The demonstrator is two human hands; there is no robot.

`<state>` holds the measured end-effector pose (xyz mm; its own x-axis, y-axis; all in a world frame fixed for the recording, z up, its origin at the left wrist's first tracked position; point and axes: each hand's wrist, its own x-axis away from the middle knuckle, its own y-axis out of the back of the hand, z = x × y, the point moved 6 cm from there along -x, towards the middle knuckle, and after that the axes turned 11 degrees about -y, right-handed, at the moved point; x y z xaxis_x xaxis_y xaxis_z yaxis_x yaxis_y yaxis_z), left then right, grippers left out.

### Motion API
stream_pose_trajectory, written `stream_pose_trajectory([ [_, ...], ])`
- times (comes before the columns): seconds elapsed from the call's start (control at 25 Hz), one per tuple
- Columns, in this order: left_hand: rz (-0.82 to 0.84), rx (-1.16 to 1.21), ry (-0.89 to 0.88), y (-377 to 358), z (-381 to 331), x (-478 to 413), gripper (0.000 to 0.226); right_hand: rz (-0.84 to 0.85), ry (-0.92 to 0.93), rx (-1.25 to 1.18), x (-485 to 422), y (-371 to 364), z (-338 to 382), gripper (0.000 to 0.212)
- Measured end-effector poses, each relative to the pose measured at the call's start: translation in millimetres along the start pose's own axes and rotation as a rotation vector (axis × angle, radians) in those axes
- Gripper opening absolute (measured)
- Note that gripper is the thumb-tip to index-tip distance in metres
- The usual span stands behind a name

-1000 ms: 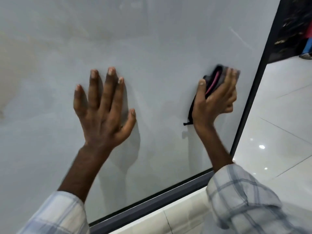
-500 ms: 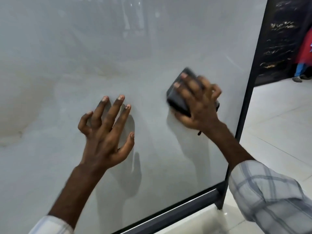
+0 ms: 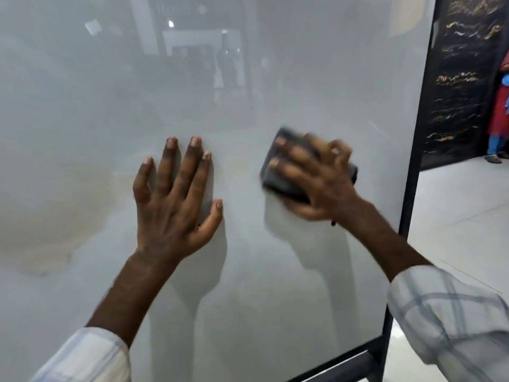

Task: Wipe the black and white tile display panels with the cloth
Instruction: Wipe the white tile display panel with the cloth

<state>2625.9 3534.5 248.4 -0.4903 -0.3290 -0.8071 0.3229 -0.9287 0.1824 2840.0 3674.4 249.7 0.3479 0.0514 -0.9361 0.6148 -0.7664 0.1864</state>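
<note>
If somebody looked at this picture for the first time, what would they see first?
Two hands on a big glossy white tile panel that fills most of the view: the left hand lies flat near the middle, fingers spread, and the blurred right hand presses a dark cloth to the panel beside it. At the far right stands a black tile panel with gold veins.

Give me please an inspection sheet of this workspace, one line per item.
Surface: white panel, glossy, upright in a dark frame; brownish patch at left.
Job's things: dark cloth pressed on the white panel; black panel behind at right.
Clutter: nothing seen.
Grippers: left hand flat on the panel, fingers spread; right hand holds the cloth, blurred.
Cables: nothing seen.
Surroundings: pale tiled floor; a person at the right edge.
</note>
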Motion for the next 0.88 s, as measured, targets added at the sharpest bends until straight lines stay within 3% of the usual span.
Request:
stream_pose_trajectory([
  [0.12,-0.021,-0.004,0.003,0.2,0.8,-1.0,0.074,-0.224,-0.907,-0.145,-30.7,15.0,-60.7,0.066],
  [0.16,-0.021,-0.003,0.004,0.3,0.2,-0.7,0.074,-0.262,-1.068,-0.171,-30.6,14.7,-51.0,0.068],
  [0.2,-0.020,0.001,0.005,0.3,-0.6,-0.4,0.074,-0.265,-1.067,-0.154,-30.5,13.4,-32.1,0.068],
  [0.24,-0.020,0.007,0.002,1.0,-0.8,-1.0,0.074,-0.225,-0.912,-0.123,-30.2,9.8,-6.8,0.069],
  [0.36,-0.008,0.062,-0.013,4.3,2.5,-3.3,0.071,-0.027,-0.049,-0.046,-15.4,2.0,55.1,0.067],
  [0.44,-0.022,0.126,-0.044,13.5,6.4,-6.2,0.066,0.015,0.252,0.000,-22.8,7.5,35.5,0.063],
  [0.48,-0.026,0.141,-0.072,19.9,10.9,-11.5,0.065,0.011,0.213,0.023,-36.3,8.9,13.7,0.062],
  [0.52,-0.029,0.125,-0.096,26.9,19.3,-21.2,0.064,-0.016,0.039,0.032,-54.0,13.0,-12.7,0.063],
  [0.64,-0.084,0.004,-0.032,40.7,62.3,-66.3,0.065,-0.208,-0.831,-0.100,-86.1,23.9,-59.9,0.066],
  [0.68,-0.084,0.003,0.002,40.4,74.0,-78.2,0.066,-0.234,-0.960,-0.140,-89.9,22.1,-46.6,0.068],
  [0.72,-0.070,-0.003,0.014,36.5,79.4,-85.0,0.068,-0.236,-0.927,-0.129,-94.3,19.8,-25.7,0.070],
  [0.76,-0.045,-0.027,-0.006,30.5,78.0,-86.0,0.070,-0.202,-0.745,-0.096,-97.0,16.1,-0.3,0.071],
  [0.88,0.048,-0.104,-0.101,11.2,61.1,-70.3,0.078,-0.032,0.068,-0.006,-87.2,14.4,39.4,0.072],
])
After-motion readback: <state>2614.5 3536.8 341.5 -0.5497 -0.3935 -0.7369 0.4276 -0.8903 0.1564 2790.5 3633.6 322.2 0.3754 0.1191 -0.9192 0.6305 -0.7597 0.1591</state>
